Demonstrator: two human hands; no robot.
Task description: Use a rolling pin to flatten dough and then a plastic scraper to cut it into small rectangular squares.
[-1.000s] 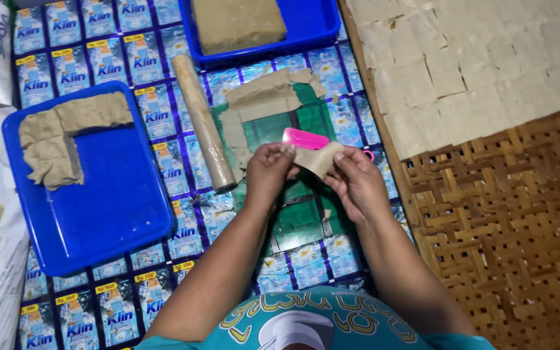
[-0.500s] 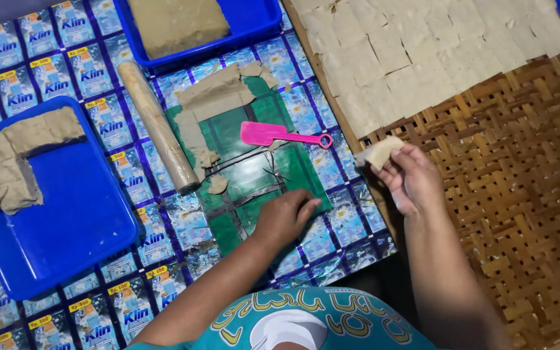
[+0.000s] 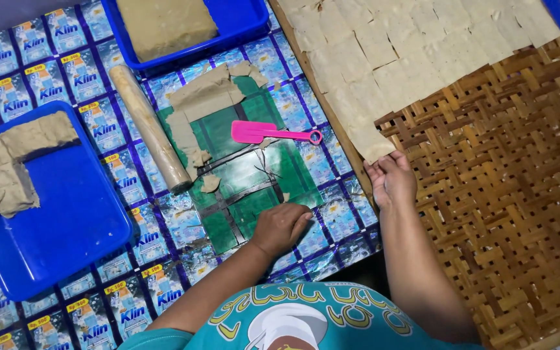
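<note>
Woven bamboo tray (image 3: pixel 513 214) sat at right, its far part covered with thin dough squares (image 3: pixel 409 58). Right hand (image 3: pixel 391 178) pressed fingertips on the nearest dough square (image 3: pixel 372 144) at the tray's left edge, not clenched. Left hand (image 3: pixel 281 227) lay flat, holding nothing, on the green cutting mat (image 3: pixel 241 175). Pink scraper (image 3: pixel 273 133) lay on the mat further away; rolling pin (image 3: pixel 149 127) beside it at left.
</note>
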